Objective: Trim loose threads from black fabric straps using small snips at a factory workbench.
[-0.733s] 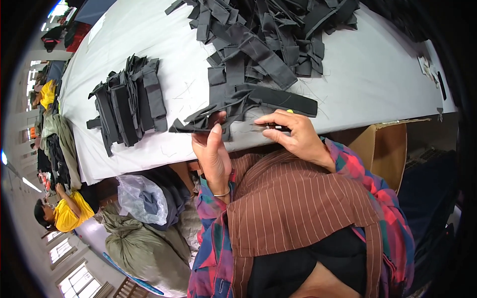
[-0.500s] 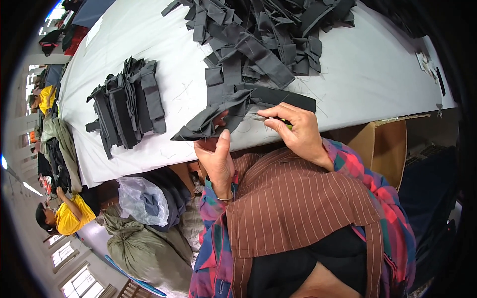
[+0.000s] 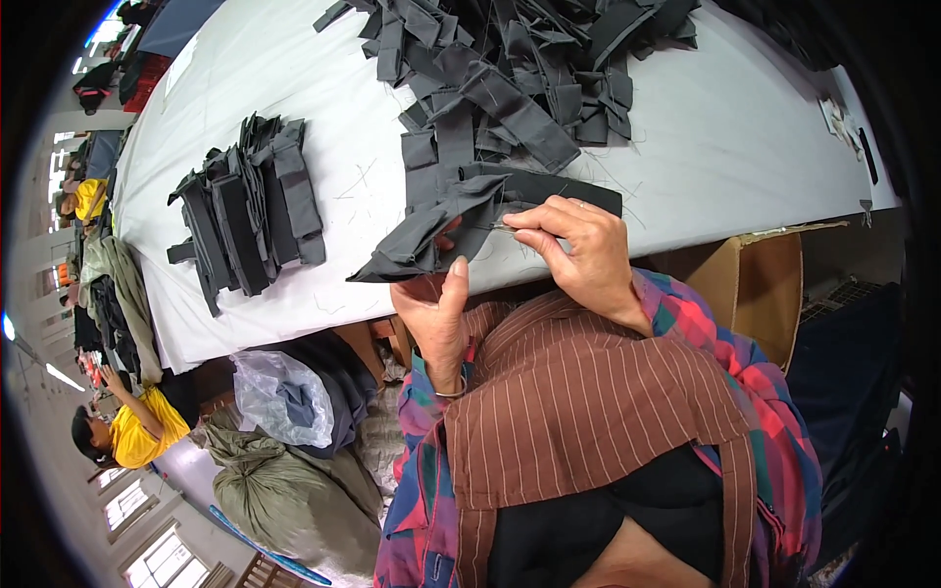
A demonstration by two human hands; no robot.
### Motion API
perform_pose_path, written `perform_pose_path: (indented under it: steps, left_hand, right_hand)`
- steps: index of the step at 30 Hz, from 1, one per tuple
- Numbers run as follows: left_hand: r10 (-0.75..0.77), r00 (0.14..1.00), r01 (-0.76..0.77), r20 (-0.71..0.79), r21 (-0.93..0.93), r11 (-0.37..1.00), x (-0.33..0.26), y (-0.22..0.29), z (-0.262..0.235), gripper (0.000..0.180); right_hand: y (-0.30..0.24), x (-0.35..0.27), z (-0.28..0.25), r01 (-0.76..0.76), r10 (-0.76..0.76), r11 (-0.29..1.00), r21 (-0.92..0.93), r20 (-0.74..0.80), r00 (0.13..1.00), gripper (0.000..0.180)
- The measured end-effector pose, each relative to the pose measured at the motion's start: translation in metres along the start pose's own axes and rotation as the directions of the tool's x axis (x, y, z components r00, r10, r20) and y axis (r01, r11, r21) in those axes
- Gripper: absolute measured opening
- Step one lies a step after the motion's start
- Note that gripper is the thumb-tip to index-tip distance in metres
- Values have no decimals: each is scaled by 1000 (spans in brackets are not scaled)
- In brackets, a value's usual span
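Observation:
At the near edge of the white-covered table, my left hand (image 3: 436,312) is closed on a dark grey fabric strip (image 3: 412,235), folded and lifted at an angle, with its fingers partly behind the cloth. My right hand (image 3: 585,250) is pinched just right of it. A small metal tip (image 3: 506,225) pokes out between thumb and forefinger, at the strip's right edge; the rest of that tool is hidden in the palm. Beyond both hands lies a loose heap of similar dark strips (image 3: 520,98), some reaching down behind the held piece.
A neater stack of dark strips (image 3: 250,211) lies left on the white table cover (image 3: 363,127), among loose thread ends. Below the table edge are a cardboard box (image 3: 765,294) at right, and a clear plastic bag (image 3: 284,392) and green sack (image 3: 284,500) at left. A person in yellow (image 3: 147,426) works farther left.
My left hand and the fabric strip have shifted slightly right. My right hand's fingertips have come a little closer to the cloth, and the green bit seen in that palm is now hidden.

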State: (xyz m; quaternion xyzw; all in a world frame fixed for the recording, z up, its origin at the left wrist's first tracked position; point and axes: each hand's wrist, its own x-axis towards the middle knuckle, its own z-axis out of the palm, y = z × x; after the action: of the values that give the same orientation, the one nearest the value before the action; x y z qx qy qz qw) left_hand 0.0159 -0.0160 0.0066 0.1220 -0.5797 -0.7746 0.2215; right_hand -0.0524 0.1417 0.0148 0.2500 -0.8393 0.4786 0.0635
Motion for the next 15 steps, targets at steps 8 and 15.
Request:
perform_pose_path:
  steps: [8, 15]
  left_hand:
    - [-33, 999, 34, -27, 38, 999, -6, -1, -5, 46]
    - [-10, 1000, 11, -11, 44, 999, -7, -3, -4, 48]
  right_hand:
    - [-2, 0, 0, 46, -47, 997, -68, -22, 999, 10]
    - [-5, -2, -2, 54, -60, 987, -155, -36, 998, 10]
